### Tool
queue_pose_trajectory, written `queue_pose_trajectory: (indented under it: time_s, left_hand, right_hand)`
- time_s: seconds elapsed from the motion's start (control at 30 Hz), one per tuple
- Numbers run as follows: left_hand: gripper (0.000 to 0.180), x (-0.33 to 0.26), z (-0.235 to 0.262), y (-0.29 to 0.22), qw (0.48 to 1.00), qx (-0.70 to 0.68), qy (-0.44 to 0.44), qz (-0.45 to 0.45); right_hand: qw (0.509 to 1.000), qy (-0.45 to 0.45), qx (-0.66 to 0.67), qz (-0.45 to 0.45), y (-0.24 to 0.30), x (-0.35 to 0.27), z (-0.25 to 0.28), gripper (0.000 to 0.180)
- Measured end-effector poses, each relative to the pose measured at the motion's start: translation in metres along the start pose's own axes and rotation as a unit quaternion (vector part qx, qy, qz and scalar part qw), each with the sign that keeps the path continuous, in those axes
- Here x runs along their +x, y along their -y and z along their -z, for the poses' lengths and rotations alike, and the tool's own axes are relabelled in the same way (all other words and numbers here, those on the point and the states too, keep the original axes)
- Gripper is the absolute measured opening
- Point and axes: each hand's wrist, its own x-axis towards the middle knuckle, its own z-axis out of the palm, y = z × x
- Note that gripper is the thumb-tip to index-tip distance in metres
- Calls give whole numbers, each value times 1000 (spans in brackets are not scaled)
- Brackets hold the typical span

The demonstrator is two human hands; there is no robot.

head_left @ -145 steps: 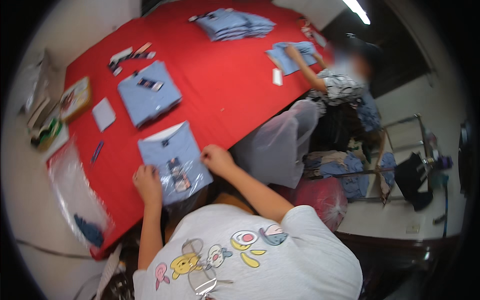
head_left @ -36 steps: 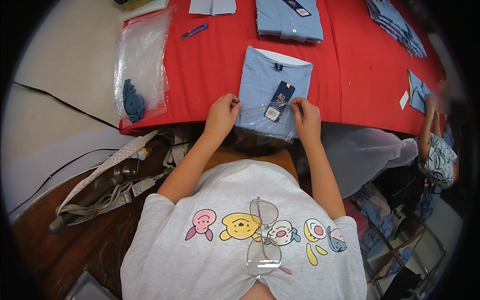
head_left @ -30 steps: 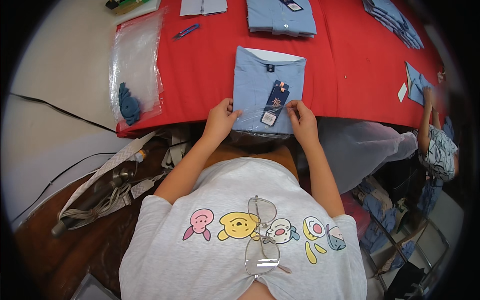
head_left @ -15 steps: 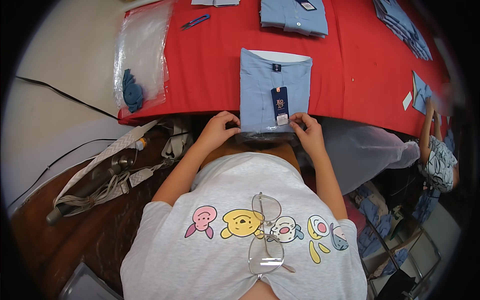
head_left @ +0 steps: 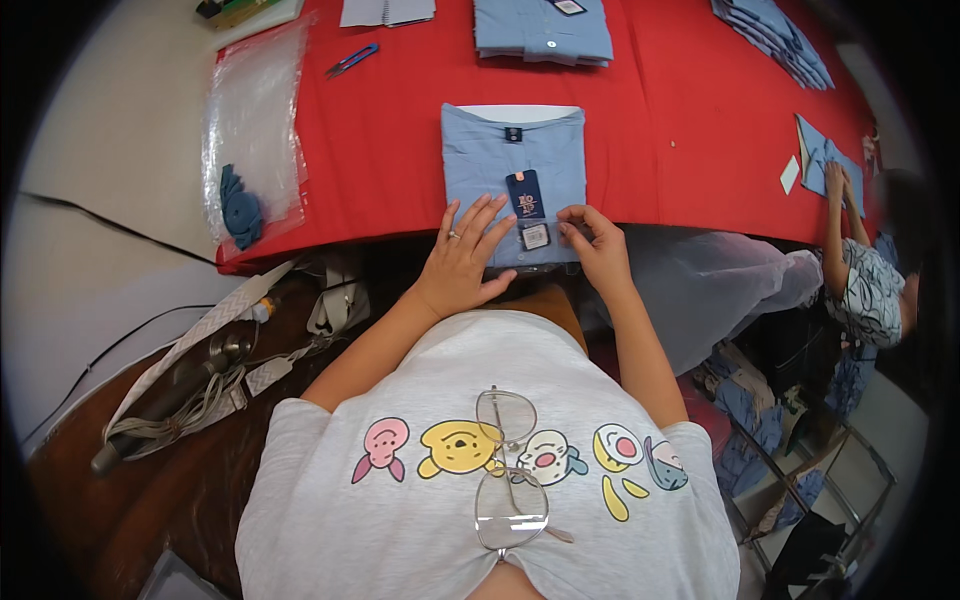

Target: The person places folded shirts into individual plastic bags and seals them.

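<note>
Blue shirt [head_left: 473,160]: folded, upper centre of frame, on red worktop [head_left: 370,150]
Left grip [head_left: 462,262]: spread apart, resting on shirt
Right grip [head_left: 602,250]: pinched on clear film [head_left: 550,227], shirt's lower right

So the bench [head_left: 690,190] is bright red across the top. Right by the left grip [head_left: 462,255] and right grip [head_left: 598,245] there's a folded blue shirt [head_left: 475,155], its near end sticking out past the bench edge. Straight beyond both grips sits another folded blue pile [head_left: 540,38]. Off left of the left grip: flat clear plastic bags [head_left: 255,110], then blue-handled snips [head_left: 352,60] further ahead and a spiral notebook [head_left: 388,10] beyond those. Well right of the right grip, a white card [head_left: 790,175] beside a folded blue garment [head_left: 815,145], with a blue stack [head_left: 775,42] farther ahead
</note>
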Motion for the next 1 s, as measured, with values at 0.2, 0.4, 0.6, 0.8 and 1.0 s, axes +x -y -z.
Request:
queue_pose_trajectory:
  time_s: [0.2, 0.4, 0.6, 0.8, 1.0]
  left_hand:
    - [49, 22, -57, 35, 997, -54, -14, 53]
    - [18, 36, -69, 45, 995, -73, -36, 64]
    - [19, 32, -67, 42, 994, -87, -15, 68]
    - [21, 28, -65, 36, 996, -84, -18, 24]
    - [25, 26, -70, 34, 999, -44, -16, -11]
  right_hand:
    - [980, -8, 189, -58, -10, -13, 20, 36]
    - [954, 6, 277, -111, -41, -39, 35, 36]
    - [964, 174, 138, -149, -38, -53, 15, 28]
    - [985, 141, -48, -92, -57, -47, 17, 13]
    - [993, -24, -57, -104, -73, -58, 17, 13]
